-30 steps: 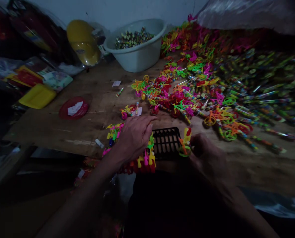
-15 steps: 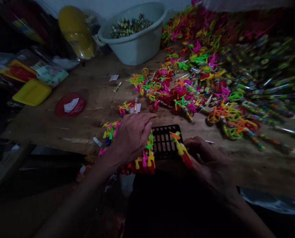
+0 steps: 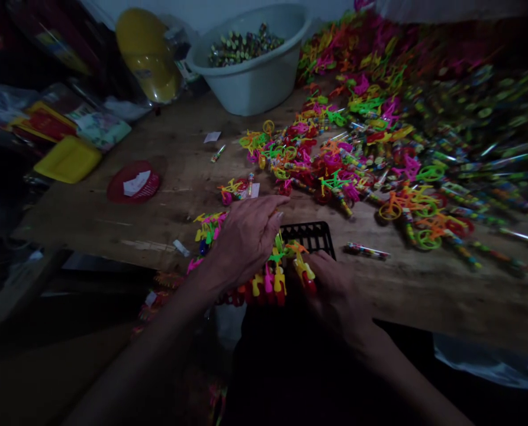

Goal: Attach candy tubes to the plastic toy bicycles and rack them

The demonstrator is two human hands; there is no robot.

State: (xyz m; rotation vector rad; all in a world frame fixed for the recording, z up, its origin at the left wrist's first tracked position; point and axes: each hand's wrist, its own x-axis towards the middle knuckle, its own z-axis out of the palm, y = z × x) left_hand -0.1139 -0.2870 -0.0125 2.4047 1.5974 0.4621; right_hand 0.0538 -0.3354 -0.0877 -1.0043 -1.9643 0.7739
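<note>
A black slotted rack (image 3: 315,228) sits at the table's front edge, its left part packed with a row of small toy bicycles (image 3: 268,281) in yellow, pink and green. Over that row lies my left hand (image 3: 248,234), palm down, fingers stretched to the right; its underside is hidden. My right hand (image 3: 335,284) is closed around a yellow, orange and red toy bicycle (image 3: 303,269), held at the rack beside the row. A thin candy-filled tube (image 3: 367,251) lies on the wood to the right of the rack.
Loose toy bicycles (image 3: 335,183) are heaped beyond the rack, with a blurred pile of filled tubes (image 3: 481,130) at right. A pale tub (image 3: 250,89) of tubes stands at the back. Left are a red basket (image 3: 146,188) and a yellow tray (image 3: 68,160).
My right hand has moved left with the toy bicycle, up to the row in the rack, uncovering the tube at right. The left hand stays over the row; the view has shifted slightly.
</note>
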